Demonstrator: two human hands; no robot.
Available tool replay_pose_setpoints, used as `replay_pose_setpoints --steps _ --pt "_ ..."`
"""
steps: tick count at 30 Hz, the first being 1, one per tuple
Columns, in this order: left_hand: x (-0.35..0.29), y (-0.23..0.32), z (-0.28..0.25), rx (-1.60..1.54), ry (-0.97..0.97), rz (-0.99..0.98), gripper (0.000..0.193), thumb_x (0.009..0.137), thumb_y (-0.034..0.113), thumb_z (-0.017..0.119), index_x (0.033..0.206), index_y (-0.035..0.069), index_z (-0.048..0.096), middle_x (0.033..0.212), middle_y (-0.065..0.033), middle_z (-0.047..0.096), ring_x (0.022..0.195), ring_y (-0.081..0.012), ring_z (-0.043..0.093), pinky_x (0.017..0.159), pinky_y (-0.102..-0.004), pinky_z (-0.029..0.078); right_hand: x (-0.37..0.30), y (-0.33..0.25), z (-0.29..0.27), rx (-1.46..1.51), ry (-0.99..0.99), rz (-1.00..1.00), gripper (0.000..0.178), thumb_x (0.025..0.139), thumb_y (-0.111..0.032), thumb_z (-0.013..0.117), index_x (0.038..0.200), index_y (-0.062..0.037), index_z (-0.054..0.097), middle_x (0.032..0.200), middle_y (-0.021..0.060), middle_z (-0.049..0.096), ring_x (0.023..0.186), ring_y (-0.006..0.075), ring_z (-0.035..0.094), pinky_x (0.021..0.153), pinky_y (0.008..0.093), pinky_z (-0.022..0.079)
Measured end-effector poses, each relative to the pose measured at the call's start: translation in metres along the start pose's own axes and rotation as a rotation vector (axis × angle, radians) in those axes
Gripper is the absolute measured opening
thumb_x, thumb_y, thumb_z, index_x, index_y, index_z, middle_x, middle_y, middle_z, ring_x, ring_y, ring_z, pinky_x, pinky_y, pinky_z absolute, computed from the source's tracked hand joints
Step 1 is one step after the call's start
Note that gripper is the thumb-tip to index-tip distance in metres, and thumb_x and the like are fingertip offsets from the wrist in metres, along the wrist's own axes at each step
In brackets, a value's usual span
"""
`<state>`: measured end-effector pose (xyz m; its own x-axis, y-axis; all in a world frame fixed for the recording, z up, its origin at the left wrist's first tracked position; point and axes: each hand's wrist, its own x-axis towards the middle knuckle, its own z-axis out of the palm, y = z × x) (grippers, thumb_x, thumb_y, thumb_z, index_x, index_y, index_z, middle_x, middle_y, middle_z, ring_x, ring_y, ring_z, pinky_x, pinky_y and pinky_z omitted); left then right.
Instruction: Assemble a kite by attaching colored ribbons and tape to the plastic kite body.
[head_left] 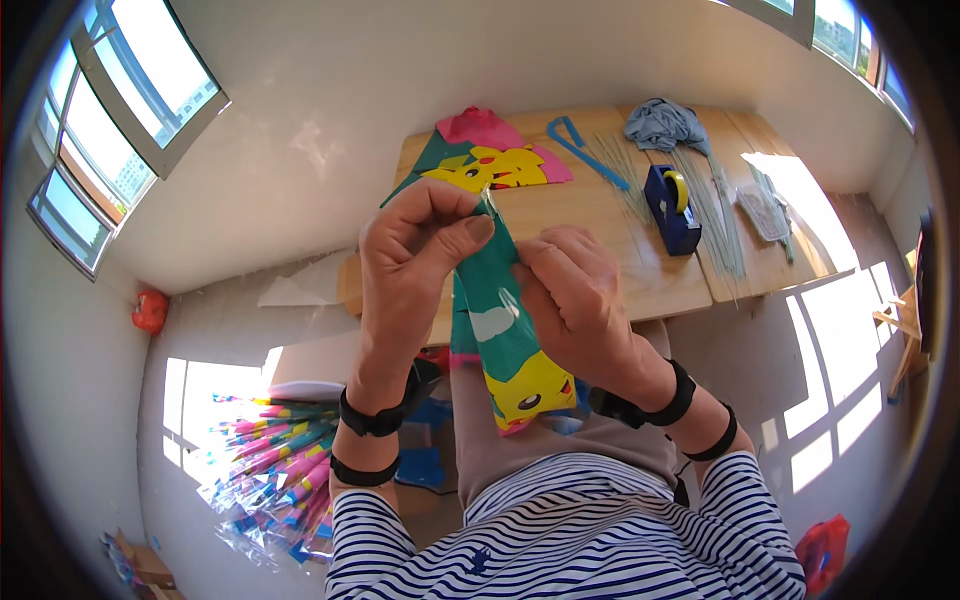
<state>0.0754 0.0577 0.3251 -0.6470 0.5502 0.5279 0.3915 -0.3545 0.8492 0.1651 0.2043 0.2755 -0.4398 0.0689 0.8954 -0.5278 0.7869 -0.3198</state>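
Note:
Between my hands hangs a folded strip of thin, shiny green kite fabric point(490, 290) with a yellow cartoon face at its lower end, which reaches down over my lap. My left hand point(415, 250) pinches its top tip between thumb and forefinger; a small clear, shiny bit, perhaps tape, shows there. My right hand point(575, 290) is closed on the strip's right edge a little lower, its fingertips partly hidden. Behind my left hand, a second kite sheet point(500, 165) in green, yellow and pink lies on the wooden table point(600, 285).
On the table are a blue tape dispenser point(672, 212), thin pale rods point(715, 215), a blue strip point(590, 155), a crumpled grey-blue cloth point(665, 125) and a clear plastic box point(763, 213). Many colourful wrapped rolls point(280, 450) are heaped at lower left. A red bag point(824, 553) lies at lower right.

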Motion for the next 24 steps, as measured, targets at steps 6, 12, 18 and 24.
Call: replay_pose_setpoints --steps 6,12,18,24 --pt "0.005 -0.012 -0.002 0.062 -0.023 0.12 0.011 0.087 -0.005 0.068 0.093 0.001 0.062 0.099 -0.0077 0.065 0.094 -0.0105 0.06 0.081 -0.0227 0.048 -0.004 0.004 0.0 0.029 -0.017 -0.031 0.019 0.071 0.006 0.064 0.089 0.0027 0.059 0.076 0.0145 0.057 0.073 0.0343 0.058 0.08 0.045 0.049" --pt "0.011 -0.01 0.0 -0.028 -0.053 0.073 0.022 0.084 -0.005 0.071 0.102 0.002 0.06 0.098 -0.011 0.068 0.094 -0.0154 0.065 0.084 -0.0272 0.052 -0.007 0.008 0.0 0.016 -0.013 -0.031 0.018 0.07 0.007 0.063 0.087 0.0023 0.059 0.073 0.0137 0.055 0.071 0.0331 0.057 0.082 0.0453 0.049" --pt "0.013 -0.005 0.004 -0.038 -0.018 -0.005 0.028 0.083 -0.006 0.072 0.106 0.001 0.06 0.093 -0.0075 0.067 0.087 -0.0144 0.067 0.081 -0.0264 0.054 -0.008 0.011 -0.001 0.008 -0.013 -0.028 0.016 0.071 0.006 0.064 0.086 0.0018 0.059 0.073 0.0134 0.055 0.071 0.0327 0.057 0.083 0.045 0.049" --pt "0.017 -0.011 0.0 -0.092 -0.021 -0.02 0.029 0.079 -0.01 0.074 0.102 0.002 0.062 0.087 -0.0041 0.066 0.08 -0.0098 0.064 0.075 -0.0231 0.053 -0.009 0.012 -0.003 0.069 -0.043 -0.008 0.014 0.073 0.006 0.064 0.085 0.0017 0.058 0.074 0.0149 0.056 0.072 0.0345 0.058 0.084 0.046 0.049"
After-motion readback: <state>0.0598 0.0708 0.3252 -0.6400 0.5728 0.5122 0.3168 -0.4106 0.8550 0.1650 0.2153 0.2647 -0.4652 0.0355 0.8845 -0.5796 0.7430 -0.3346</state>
